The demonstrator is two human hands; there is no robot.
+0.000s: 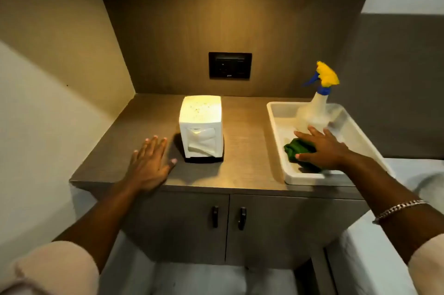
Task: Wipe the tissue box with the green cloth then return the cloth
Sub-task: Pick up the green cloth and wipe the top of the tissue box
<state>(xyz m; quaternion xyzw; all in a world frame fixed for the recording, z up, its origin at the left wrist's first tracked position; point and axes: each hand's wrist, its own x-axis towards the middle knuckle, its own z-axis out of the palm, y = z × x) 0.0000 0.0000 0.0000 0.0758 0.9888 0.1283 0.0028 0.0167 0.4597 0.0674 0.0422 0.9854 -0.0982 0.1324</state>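
A white upright tissue box [201,126] stands on the grey-brown counter [242,150], a tissue showing in its front slot and specks on its top. A crumpled green cloth [298,149] lies in the white tray [276,124] at the right. My right hand [322,148] is spread flat over the cloth, fingers apart, covering its right part. My left hand [150,162] rests palm down on the counter just left of the tissue box, fingers spread, holding nothing and not touching the box.
A spray bottle [314,112] with a yellow and blue trigger head stands at the back of the tray. A dark wall socket panel [230,65] sits on the back wall. Cabinet doors with black handles [228,218] lie below the counter. Walls close in on both sides.
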